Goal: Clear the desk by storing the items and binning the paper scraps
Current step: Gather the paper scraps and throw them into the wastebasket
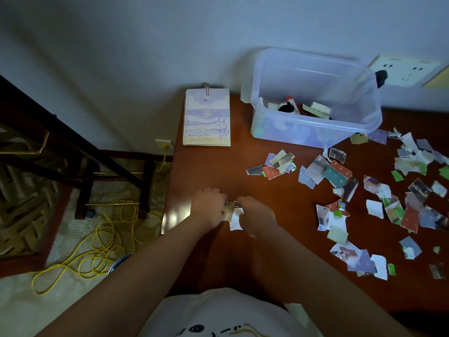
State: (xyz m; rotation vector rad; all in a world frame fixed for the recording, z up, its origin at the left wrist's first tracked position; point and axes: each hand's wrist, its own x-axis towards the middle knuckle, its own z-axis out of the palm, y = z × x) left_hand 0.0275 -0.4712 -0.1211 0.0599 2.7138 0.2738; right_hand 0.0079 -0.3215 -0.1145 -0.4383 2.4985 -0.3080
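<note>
Left hand (209,206) and right hand (257,216) sat close together over the worktop (206,171), fingers (212,192) of both pinched a small bundle of scraps (235,218), loose scraps (339,176) lay scattered near the clear box (315,133)

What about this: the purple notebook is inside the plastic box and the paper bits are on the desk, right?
No. The head view shows the purple notebook lies on the desk beside the plastic box, not inside. The paper bits are on the desk.

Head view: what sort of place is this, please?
Probably a room at home: a wooden desk against a wall with a socket, bearing a spiral notebook and a clear storage box.
</note>
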